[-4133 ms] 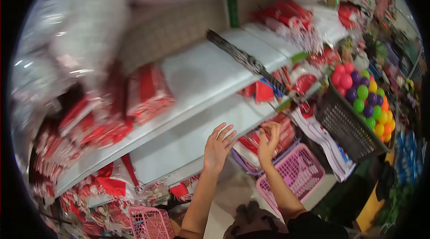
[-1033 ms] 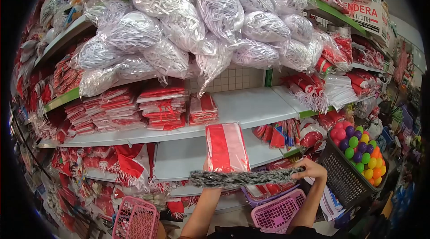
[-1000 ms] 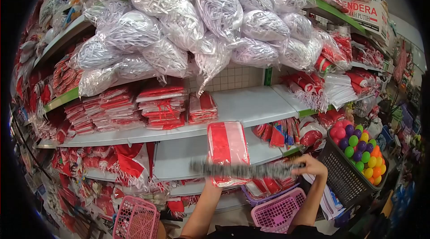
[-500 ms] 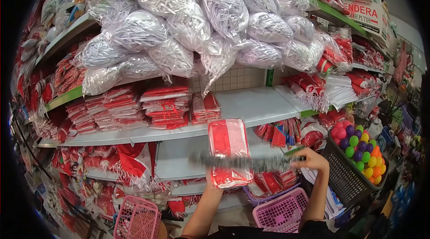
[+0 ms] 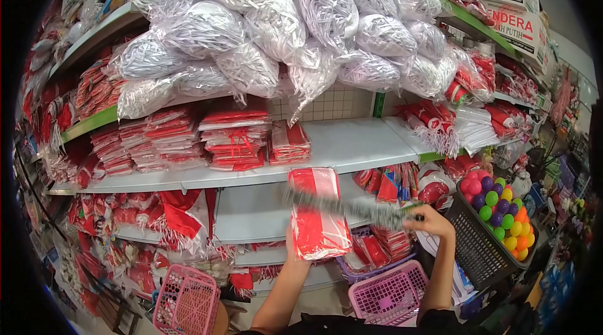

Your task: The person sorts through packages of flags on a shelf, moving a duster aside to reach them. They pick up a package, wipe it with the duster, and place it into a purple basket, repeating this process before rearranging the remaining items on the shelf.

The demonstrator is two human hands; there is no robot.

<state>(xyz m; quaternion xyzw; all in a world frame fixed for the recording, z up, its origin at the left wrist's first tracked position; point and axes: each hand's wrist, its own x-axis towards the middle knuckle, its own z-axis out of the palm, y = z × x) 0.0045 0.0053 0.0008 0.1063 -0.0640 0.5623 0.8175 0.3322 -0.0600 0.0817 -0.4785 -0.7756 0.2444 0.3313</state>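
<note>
My left hand [image 5: 291,248] holds up a plastic-wrapped packet of folded red-and-white cloth [image 5: 317,237] from behind and below, with most of its fingers hidden by the packet. In my right hand [image 5: 432,222], fingers are closed round the handle end of a long, fuzzy grey-green duster [image 5: 370,211], smeared by motion. The duster slants across the packet's front, its far end reaching past the packet's upper left edge. Behind the packet runs a pale shelf [image 5: 245,212].
Stacks of similar red-and-white packets [image 5: 232,137] line the shelf above. Bagged white strips [image 5: 251,27] bulge over it. Pink baskets [image 5: 186,300] stand below, and a dark basket of colourful balls [image 5: 477,244] is at right. Another purple basket [image 5: 352,275] holds red packets.
The duster has gone from nearly level to slanting, its far end higher on the packet. The packet and both hands have shifted slightly left in view.
</note>
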